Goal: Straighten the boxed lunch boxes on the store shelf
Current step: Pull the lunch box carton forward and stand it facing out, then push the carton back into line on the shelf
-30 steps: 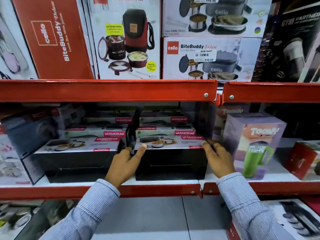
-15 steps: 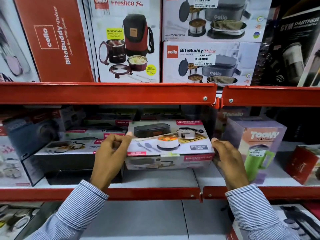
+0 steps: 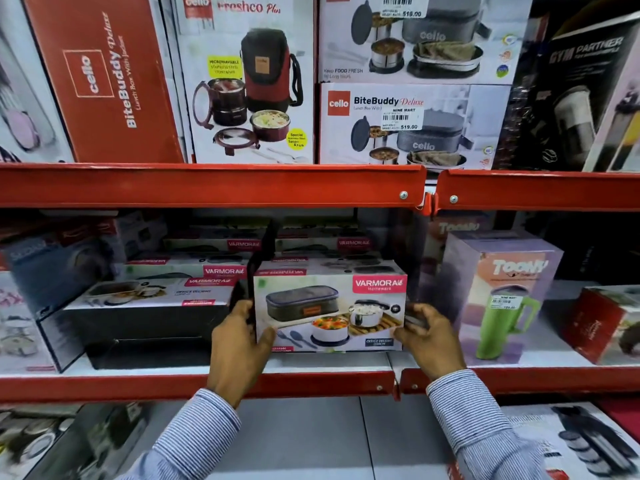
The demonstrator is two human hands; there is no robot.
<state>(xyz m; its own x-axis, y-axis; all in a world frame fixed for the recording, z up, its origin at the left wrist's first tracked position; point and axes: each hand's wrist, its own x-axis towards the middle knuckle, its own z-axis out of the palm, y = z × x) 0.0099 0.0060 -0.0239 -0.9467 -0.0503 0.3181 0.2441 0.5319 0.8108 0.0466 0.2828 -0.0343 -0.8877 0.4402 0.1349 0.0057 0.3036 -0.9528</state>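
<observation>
Both hands have a grip on the white rectangular Varmora lunch box carton [image 3: 329, 308], one at each short end: left hand [image 3: 239, 341] wraps the left edge with the thumb on the front face, right hand [image 3: 427, 337] clamps the right edge. The carton stands upright with its picture side facing out, near the front of the red-edged middle shelf [image 3: 194, 386]. Just left sits a flat-lying stack of matching Varmora cartons [image 3: 152, 303]. To the right stands a lilac Toony box with a green mug [image 3: 498, 292].
</observation>
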